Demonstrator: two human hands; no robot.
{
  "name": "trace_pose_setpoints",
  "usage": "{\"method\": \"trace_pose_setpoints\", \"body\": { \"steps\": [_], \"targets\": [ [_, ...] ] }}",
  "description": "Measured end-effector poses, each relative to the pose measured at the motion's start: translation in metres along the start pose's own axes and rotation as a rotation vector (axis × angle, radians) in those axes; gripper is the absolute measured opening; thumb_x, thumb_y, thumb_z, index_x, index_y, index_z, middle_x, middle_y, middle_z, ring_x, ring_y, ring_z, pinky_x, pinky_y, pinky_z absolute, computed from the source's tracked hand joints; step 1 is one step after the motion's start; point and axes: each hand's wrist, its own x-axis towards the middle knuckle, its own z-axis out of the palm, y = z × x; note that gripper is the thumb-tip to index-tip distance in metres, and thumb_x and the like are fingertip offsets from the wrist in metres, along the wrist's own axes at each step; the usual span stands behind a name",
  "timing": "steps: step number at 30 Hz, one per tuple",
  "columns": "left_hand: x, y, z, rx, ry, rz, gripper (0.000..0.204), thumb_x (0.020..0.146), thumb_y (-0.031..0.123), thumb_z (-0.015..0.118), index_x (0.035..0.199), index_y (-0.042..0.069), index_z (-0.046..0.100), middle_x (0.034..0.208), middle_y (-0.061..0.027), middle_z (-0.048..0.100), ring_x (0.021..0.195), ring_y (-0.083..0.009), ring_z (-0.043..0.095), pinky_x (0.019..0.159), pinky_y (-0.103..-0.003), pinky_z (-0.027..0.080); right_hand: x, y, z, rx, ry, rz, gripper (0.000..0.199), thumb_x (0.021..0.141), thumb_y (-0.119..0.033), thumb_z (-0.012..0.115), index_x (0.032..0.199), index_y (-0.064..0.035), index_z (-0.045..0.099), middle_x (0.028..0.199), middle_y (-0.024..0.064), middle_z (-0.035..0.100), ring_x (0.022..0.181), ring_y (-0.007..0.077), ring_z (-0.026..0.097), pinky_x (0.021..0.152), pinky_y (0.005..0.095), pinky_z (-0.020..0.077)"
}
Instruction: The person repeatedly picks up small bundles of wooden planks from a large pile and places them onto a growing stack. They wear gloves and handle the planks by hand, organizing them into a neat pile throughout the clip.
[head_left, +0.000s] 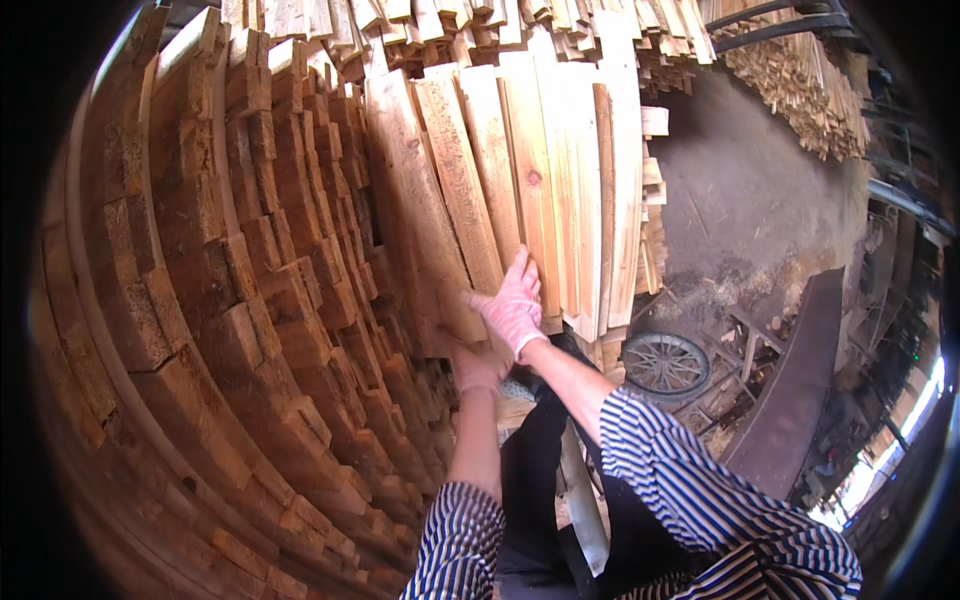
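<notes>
Several pale wooden planks [520,170] lie side by side on top of a stack, running away from me. My right hand [513,305], in a thin pink glove, presses flat on the near end of one plank with fingers spread. Just below it, my left hand [472,368], also gloved, grips the near underside of a darker plank [425,215] at the left of the row. Both forearms wear striped sleeves.
A tall wall of stacked darker board ends [250,300] fills the left. More bundled timber [800,90] lies at the back right. A spoked wheel [665,365] and a dark metal beam [795,390] sit on the dirt floor at right.
</notes>
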Motion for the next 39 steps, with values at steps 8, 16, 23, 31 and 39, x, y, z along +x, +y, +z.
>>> {"method": "trace_pose_setpoints", "body": {
  "steps": [8,16,23,31,39],
  "targets": [
    [0.014,-0.065,0.029,0.367,-0.002,-0.112,0.101,0.072,0.093,0.053,0.138,0.016,0.051,0.121,-0.0087,0.060,0.114,-0.0211,0.056,0.090,-0.052,0.047,0.035,0.016,-0.041,0.001,-0.006,-0.053,0.135,0.066,-0.058,0.087,0.160,-0.0034,0.007,0.159,0.0308,0.024,0.146,0.0441,0.029,0.117,0.0471,0.0315],
    [0.013,-0.036,0.032,0.692,0.109,0.282,0.103,0.080,0.082,0.060,0.139,-0.003,0.052,0.128,-0.0179,0.061,0.110,-0.0257,0.063,0.086,-0.036,0.055,0.050,0.033,-0.053,0.008,0.054,-0.056,0.126,0.066,-0.058,0.087,0.155,0.0029,0.023,0.154,0.0299,0.035,0.143,0.0399,0.037,0.117,0.0461,0.0302],
    [0.003,-0.007,0.065,1.121,-0.057,0.372,0.089,0.085,0.059,0.074,0.145,0.000,0.044,0.136,-0.0208,0.060,0.121,-0.0284,0.060,0.107,-0.037,0.045,0.055,0.041,-0.052,0.465,-0.221,-0.123,0.094,0.083,-0.056,0.077,0.148,0.0012,0.039,0.139,0.0210,0.056,0.129,0.0308,0.054,0.110,0.0403,0.0414],
    [-0.110,-0.063,0.111,1.090,-0.156,0.457,0.073,0.083,0.035,0.083,0.138,0.001,0.049,0.127,-0.0163,0.064,0.115,-0.0240,0.063,0.098,-0.037,0.052,-0.005,0.059,-0.136,0.787,-0.474,-0.157,0.067,0.095,-0.044,0.069,0.141,0.0023,0.051,0.128,0.0110,0.064,0.117,0.0203,0.059,0.104,0.0355,0.0476],
    [-0.058,-0.008,0.007,1.175,-0.150,0.601,0.086,0.081,0.036,0.083,0.148,0.004,0.039,0.133,-0.0194,0.061,0.119,-0.0291,0.062,0.103,-0.038,0.050,0.001,0.076,-0.038,0.909,-0.593,-0.170,0.084,0.086,-0.035,0.082,0.148,0.0012,0.039,0.135,0.0125,0.059,0.124,0.0219,0.055,0.109,0.0354,0.0418]
  ]
}}
